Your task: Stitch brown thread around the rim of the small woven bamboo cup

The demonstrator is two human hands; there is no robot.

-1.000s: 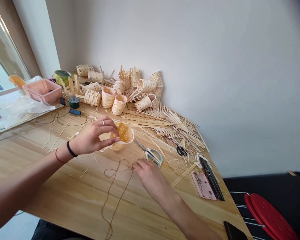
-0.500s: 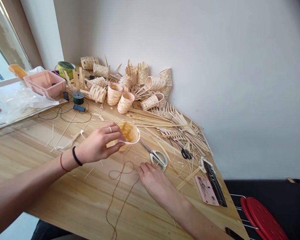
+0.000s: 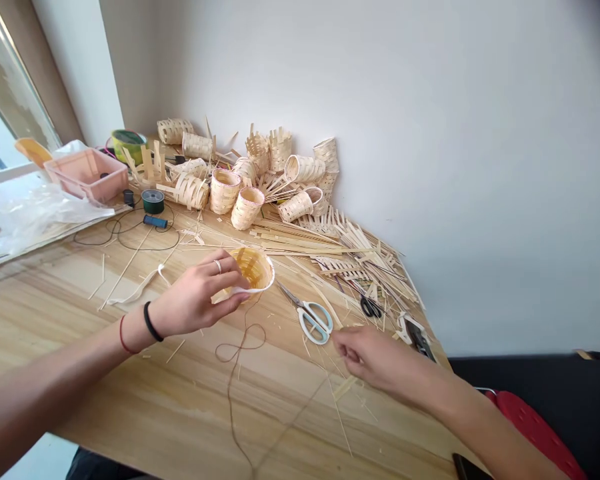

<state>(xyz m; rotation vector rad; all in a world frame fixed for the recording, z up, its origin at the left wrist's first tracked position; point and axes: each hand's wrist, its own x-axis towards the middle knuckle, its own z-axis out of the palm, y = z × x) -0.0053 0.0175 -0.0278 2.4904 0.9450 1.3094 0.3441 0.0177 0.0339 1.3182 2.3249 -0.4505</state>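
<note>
One basket [image 3: 253,272], white-rimmed, amber inside: I see it in the head view at mid-worktop [image 3: 155,407], rim pinched between thumb and fingers of my left hand [image 3: 200,292]. One brown thread [image 3: 230,393], trailing toward the near edge; blurred length runs to my right hand [image 3: 380,360], fingers curled together on it. One pair of scissors [image 3: 303,307], beside right hand. Several woven baskets [image 3: 225,192], heaped at far edge.

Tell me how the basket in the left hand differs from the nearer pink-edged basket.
The held basket has a white rim; the pink-edged basket has a pink-trimmed one. The held basket looks deeper yellow inside than the pink-edged basket. The left hand grips the held basket by its rim; the pink-edged basket stands untouched. Both are woven and open-topped.
</note>
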